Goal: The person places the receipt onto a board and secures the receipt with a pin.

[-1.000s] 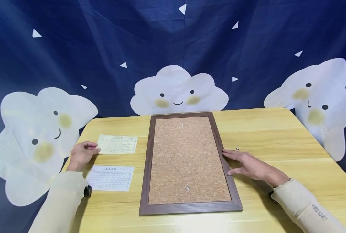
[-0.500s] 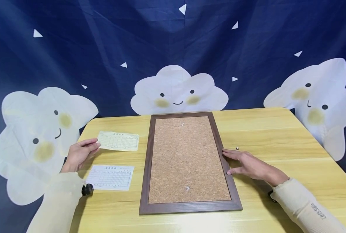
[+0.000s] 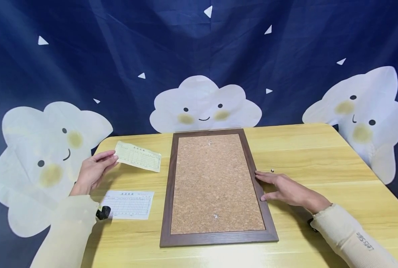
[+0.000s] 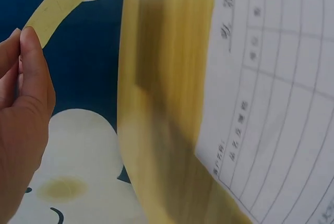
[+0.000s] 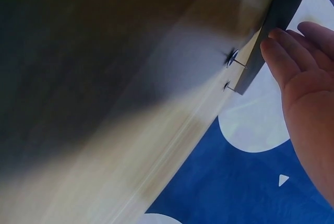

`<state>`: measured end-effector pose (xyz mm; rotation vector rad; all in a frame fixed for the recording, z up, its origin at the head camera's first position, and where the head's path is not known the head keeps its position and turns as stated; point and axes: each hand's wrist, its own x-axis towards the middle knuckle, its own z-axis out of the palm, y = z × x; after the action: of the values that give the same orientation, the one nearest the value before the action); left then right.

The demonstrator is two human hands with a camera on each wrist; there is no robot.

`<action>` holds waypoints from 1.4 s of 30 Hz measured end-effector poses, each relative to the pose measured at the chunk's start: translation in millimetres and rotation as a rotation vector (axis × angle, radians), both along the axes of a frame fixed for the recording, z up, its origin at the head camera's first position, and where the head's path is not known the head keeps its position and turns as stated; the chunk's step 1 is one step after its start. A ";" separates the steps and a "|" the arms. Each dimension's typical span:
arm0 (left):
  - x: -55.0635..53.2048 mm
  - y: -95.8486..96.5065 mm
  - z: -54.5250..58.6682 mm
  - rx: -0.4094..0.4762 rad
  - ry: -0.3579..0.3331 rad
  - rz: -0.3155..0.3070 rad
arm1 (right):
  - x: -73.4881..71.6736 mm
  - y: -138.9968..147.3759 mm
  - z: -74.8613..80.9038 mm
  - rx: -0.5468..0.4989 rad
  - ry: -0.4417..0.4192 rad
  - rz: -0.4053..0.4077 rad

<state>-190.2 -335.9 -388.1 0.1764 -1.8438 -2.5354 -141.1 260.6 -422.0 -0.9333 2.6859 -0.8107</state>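
Note:
My left hand (image 3: 95, 173) pinches the left edge of a pale yellow printed form (image 3: 138, 156) between thumb and fingers. The slip is raised over the table and slants down to the right; the left wrist view shows it nearly edge-on as a curved strip. Below it a white printed form (image 3: 130, 204) lies flat, its left part hidden by the wrist. A cork board (image 3: 215, 182) in a dark brown wooden frame lies in the middle. My right hand (image 3: 291, 191) touches the frame's right side, its fingers extended, as the right wrist view (image 5: 308, 72) also shows.
Two thumbtacks stand point-up or tilted near the frame; one thumbtack (image 5: 232, 58) is the closer in the right wrist view. Two small shiny spots mark the cork, near its top and bottom. Behind the wooden table (image 3: 306, 145) hangs a dark blue curtain (image 3: 179, 44) with white clouds.
My left hand has lifted the yellow form off the table, and the form has tilted, its left end higher. My right hand stays at the frame.

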 end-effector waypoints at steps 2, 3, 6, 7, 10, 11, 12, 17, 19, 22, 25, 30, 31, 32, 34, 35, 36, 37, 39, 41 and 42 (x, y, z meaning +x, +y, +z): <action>-0.2 2.3 1.3 0.028 0.004 -0.007 | 0.4 0.0 0.4 0.000 -0.006 -0.001; -0.1 3.5 2.0 0.042 0.005 -0.010 | 0.6 0.1 0.6 0.000 -0.008 -0.001; 0.8 6.3 4.1 0.069 0.008 -0.013 | 0.9 0.2 0.8 0.001 -0.007 0.001; 1.2 7.3 5.0 0.070 0.010 -0.013 | 0.9 0.2 0.8 0.000 -0.006 0.002; 1.6 10.6 7.9 0.079 0.018 -0.016 | 0.7 0.1 0.6 0.000 -0.001 0.004; 1.4 11.9 9.0 0.085 0.021 -0.020 | 0.6 0.0 0.6 0.000 0.000 0.004; 1.2 13.3 10.1 0.087 0.024 -0.022 | 0.5 0.0 0.6 0.000 0.001 0.004; -0.8 20.6 12.9 0.087 0.042 -0.028 | 0.2 0.1 0.2 0.001 -0.004 0.006; -1.4 23.2 13.9 0.091 0.049 -0.031 | 0.0 0.3 0.1 0.001 -0.005 0.007; -1.6 26.7 15.3 0.113 0.062 -0.042 | -0.4 0.4 0.1 0.001 -0.004 0.008; -1.2 30.0 17.1 0.142 0.070 -0.056 | -0.5 1.0 -0.2 0.002 -0.004 0.007; -1.5 36.5 20.0 0.151 0.085 -0.070 | -0.2 2.0 -0.4 0.009 0.001 0.007; -1.9 38.1 20.4 0.147 0.091 -0.073 | -0.2 2.2 -0.3 0.012 0.006 0.008; -2.3 39.8 21.0 0.145 0.098 -0.077 | -0.3 2.4 -0.1 0.016 0.010 0.009; -3.2 43.2 21.7 0.141 0.115 -0.083 | -0.7 2.8 0.8 0.022 0.021 0.011; -3.3 44.5 21.9 0.139 0.123 -0.088 | -1.1 2.8 1.5 0.025 0.024 0.012; -3.2 46.0 22.4 0.137 0.127 -0.090 | -1.5 2.7 2.2 0.027 0.027 0.014; -3.1 47.2 22.7 0.137 0.129 -0.091 | -1.9 2.6 3.0 0.030 0.027 0.015; -3.1 48.4 22.7 0.131 0.132 -0.094 | -2.4 1.9 4.0 0.032 0.025 0.017; -3.0 49.6 23.2 0.130 0.130 -0.099 | -2.4 0.6 4.6 0.029 0.023 0.018; -3.4 50.3 23.6 0.130 0.128 -0.101 | -2.4 -0.2 4.6 0.026 0.026 0.020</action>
<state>-193.6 -285.6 -364.4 -0.0802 -1.6849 -2.6643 -143.5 260.4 -417.4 -0.9699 2.6983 -0.7630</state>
